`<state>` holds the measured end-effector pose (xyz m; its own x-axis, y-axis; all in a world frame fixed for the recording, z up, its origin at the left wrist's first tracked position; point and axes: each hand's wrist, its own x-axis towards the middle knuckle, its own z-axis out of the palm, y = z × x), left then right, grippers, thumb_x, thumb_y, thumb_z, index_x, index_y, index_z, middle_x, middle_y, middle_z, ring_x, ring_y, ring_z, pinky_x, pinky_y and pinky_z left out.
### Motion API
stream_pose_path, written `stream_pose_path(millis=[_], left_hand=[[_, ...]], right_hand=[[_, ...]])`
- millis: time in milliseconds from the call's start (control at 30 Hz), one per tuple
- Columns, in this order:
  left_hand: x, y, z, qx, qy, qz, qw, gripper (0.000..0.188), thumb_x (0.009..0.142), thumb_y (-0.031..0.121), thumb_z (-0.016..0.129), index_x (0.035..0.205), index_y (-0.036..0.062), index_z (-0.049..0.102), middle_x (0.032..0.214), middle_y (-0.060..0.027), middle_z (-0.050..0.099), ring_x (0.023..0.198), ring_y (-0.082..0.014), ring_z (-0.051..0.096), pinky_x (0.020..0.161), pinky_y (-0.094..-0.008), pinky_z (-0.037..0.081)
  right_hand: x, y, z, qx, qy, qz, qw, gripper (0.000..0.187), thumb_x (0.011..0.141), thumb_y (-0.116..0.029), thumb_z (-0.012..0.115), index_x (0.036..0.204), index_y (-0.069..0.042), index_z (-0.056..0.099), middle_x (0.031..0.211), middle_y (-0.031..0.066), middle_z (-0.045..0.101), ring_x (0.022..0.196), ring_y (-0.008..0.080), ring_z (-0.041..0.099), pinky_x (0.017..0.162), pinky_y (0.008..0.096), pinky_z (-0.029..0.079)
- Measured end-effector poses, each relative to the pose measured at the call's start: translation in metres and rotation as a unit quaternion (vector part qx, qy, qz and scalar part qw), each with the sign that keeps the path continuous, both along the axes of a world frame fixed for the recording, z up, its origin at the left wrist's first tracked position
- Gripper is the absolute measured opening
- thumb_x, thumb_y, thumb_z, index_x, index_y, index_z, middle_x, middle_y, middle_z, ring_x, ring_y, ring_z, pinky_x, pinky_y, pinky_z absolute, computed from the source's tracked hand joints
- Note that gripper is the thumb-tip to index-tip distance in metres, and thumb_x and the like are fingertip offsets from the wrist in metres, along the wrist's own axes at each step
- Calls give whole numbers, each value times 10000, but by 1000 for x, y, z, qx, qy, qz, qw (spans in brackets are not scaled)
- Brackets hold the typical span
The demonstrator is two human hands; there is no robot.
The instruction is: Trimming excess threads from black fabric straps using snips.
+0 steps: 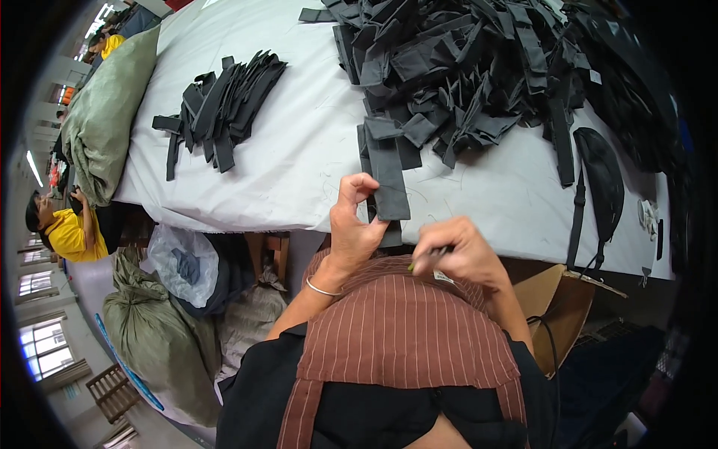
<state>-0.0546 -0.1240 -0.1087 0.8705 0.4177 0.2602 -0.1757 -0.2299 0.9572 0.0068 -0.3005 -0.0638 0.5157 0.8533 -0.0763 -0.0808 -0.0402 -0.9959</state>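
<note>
The left hand [355, 224] pinches the bottom end of a flat black fabric strip [387, 176]; thumb on one side, fingers behind, shut tight on it so it does not slide; the strip runs up toward twelve o'clock and its far end lies on the white table cover [299, 142], at the near edge of the table, right in front of the person; holding it by the end keeps it flat and stretched so the cloth is easy to work on.

The right hand [460, 254] sits at about four o'clock from the left one, just beside it but not touching; its fingers are curled shut around a thin tool with a yellow-green tip [422, 260]; I cannot tell if it is a pen or small snips; the tip points toward the strip.

At one o'clock from the hands is a big messy heap of black straps [479, 67], near enough to grab from; at eleven o'clock a smaller, neater stack of black strips [224, 105] lies well apart from the heap, so the two lots do not mix.

A striped brown apron [404, 337] covers the person's lap; a brown cardboard box [553, 299] stands under the table at four o'clock.
</note>
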Motion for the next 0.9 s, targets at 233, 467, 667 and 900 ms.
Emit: stream_pose_path(millis=[233,467,667,900], left_hand=[[-1,7,-3,133,-23,-65,989,581,639,-119,644,1181,27,494,893,-92,625,835,-228,615,847,-320,449],[4,16,-2,16,-1,65,998,496,667,20,715,1112,40,500,1009,-94,591,1133,-225,431,944,-353,373],[-2,20,-7,-220,98,-55,969,297,831,53,613,1104,0,508,1055,-72,578,1059,-165,515,885,-295,443],[-10,13,6,-498,74,-198,841,289,944,75,469,1221,-4,497,1124,-48,573,1015,-103,540,860,-230,431]], right_hand=[[9,27,-12,-65,-190,-212,956,183,717,-28,742,867,-38,638,834,56,599,725,158,556,647,277,456],[-19,27,-15,18,-330,-221,918,273,566,93,656,780,-76,636,872,17,572,559,139,570,490,293,438],[-20,33,-26,44,-330,-260,906,289,573,104,647,794,-83,654,817,16,579,582,159,588,512,294,457],[-24,33,-26,14,-353,-250,902,265,590,73,655,798,-92,655,766,26,582,598,188,604,511,300,458]])
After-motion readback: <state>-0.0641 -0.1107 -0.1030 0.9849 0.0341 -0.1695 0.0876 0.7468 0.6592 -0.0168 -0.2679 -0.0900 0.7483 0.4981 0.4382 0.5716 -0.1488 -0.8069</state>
